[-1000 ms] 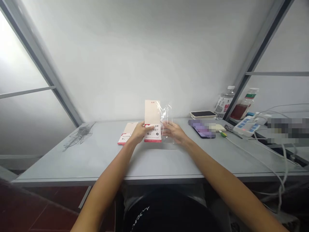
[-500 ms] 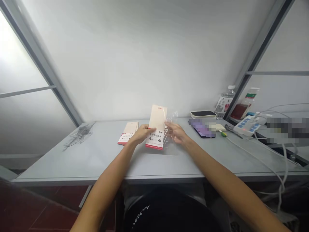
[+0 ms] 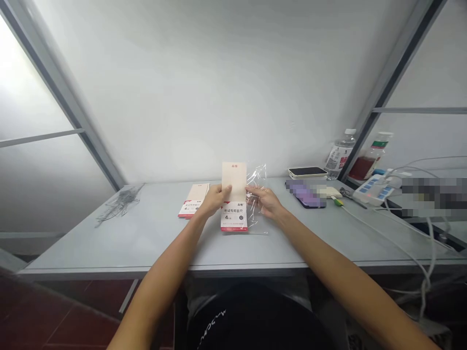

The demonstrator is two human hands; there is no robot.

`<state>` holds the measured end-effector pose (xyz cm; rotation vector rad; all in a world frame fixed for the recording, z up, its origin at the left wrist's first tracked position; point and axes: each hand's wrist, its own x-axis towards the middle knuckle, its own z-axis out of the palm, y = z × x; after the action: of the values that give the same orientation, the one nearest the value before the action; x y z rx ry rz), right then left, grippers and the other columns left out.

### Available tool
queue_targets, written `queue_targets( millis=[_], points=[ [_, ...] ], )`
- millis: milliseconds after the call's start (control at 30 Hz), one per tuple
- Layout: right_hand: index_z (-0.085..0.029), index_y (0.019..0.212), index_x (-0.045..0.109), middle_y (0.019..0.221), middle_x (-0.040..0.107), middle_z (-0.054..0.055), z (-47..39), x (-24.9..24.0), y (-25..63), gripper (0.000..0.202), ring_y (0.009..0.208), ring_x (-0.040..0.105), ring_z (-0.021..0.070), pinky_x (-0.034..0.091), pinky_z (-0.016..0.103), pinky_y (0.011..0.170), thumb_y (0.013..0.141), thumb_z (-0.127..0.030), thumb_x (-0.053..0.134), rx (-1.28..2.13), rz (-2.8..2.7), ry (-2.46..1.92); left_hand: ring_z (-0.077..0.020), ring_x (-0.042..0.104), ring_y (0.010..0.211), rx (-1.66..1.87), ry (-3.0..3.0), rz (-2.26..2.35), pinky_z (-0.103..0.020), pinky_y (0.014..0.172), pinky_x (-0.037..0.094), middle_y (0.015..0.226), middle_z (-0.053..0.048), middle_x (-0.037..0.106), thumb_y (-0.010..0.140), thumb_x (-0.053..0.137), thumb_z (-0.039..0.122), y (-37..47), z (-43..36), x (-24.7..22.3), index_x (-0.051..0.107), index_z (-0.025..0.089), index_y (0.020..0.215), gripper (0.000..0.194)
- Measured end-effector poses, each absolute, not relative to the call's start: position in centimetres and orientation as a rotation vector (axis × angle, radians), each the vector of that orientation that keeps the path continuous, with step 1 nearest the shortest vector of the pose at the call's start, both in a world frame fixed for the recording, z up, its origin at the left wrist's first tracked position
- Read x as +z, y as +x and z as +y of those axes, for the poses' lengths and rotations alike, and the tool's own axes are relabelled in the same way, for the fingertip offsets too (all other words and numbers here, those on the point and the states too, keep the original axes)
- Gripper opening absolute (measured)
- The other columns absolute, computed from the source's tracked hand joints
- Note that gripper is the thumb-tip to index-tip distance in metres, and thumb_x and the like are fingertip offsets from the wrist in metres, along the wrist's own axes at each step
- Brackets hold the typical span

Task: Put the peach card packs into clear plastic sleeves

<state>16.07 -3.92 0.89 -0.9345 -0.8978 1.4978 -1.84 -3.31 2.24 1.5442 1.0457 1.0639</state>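
Observation:
A cream card sleeve (image 3: 234,187) with a white, red-edged lower panel and printed lettering stands nearly upright over the table. My left hand (image 3: 215,198) grips its left edge, thumb across the front. My right hand (image 3: 267,199) pinches a clear plastic bag (image 3: 258,221) at the sleeve's right edge; the fingertips reach the card there. Whether the sleeve is inside the bag or in front of it, I cannot tell. To the left lies a small stack of similar card sleeves (image 3: 191,206), partly behind my left wrist.
A dark tangle of thin strands (image 3: 122,204) lies at the table's left. Along the right are a phone (image 3: 307,172), a purple phone-like item (image 3: 304,193), a water bottle (image 3: 339,155), a bottle of red liquid (image 3: 367,163), a power strip (image 3: 374,189) and white cables (image 3: 379,230).
The card sleeve has turned from a slant to upright and faces me more squarely, having shifted slightly left and down. Both hands keep their grip.

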Motion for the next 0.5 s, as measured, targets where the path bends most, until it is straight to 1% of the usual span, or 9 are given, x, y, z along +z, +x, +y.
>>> queue_targets(
  millis=[133,267,400,500],
  points=[
    [-0.017,0.079,0.067,0.077,0.069,0.002,-3.9,0.5,15.8,0.021,0.061,0.062,0.0112,0.051,0.021,0.056,0.061,-0.023,0.077,1.524,-0.928,-0.934,-0.0094,0.047,0.050,0.991,1.611,1.056,-0.022,0.045,0.033,0.059,-0.002,0.055,0.072,0.058,0.054,-2.0,-3.5,2.3,0.055,0.013,0.065,0.041],
    [-0.016,0.077,0.066,0.073,0.068,0.002,-3.7,0.2,15.6,0.022,0.057,0.060,0.0103,0.052,0.021,0.056,0.059,-0.021,0.078,1.543,-0.957,-0.923,-0.0109,0.050,0.054,1.055,1.573,1.076,-0.022,0.047,0.035,0.062,-0.002,0.057,0.070,0.060,0.052,-1.8,-3.2,1.6,0.054,0.013,0.066,0.040],
    [-0.018,0.078,0.065,0.075,0.068,0.001,-3.7,0.6,15.4,0.017,0.057,0.060,0.0099,0.052,0.020,0.056,0.065,-0.023,0.074,1.544,-0.912,-0.936,-0.0124,0.053,0.056,1.144,1.453,1.026,-0.024,0.050,0.039,0.064,-0.003,0.059,0.067,0.064,0.052,-1.3,-2.8,1.2,0.056,0.013,0.066,0.039],
    [-0.018,0.079,0.065,0.076,0.067,0.002,-3.8,1.0,15.5,0.016,0.059,0.061,0.0108,0.053,0.022,0.058,0.070,-0.030,0.071,1.514,-0.908,-0.932,-0.0147,0.057,0.060,1.175,1.369,1.001,-0.026,0.053,0.042,0.068,-0.005,0.063,0.065,0.067,0.049,-1.2,-2.6,1.3,0.060,0.013,0.071,0.038]
  ],
)
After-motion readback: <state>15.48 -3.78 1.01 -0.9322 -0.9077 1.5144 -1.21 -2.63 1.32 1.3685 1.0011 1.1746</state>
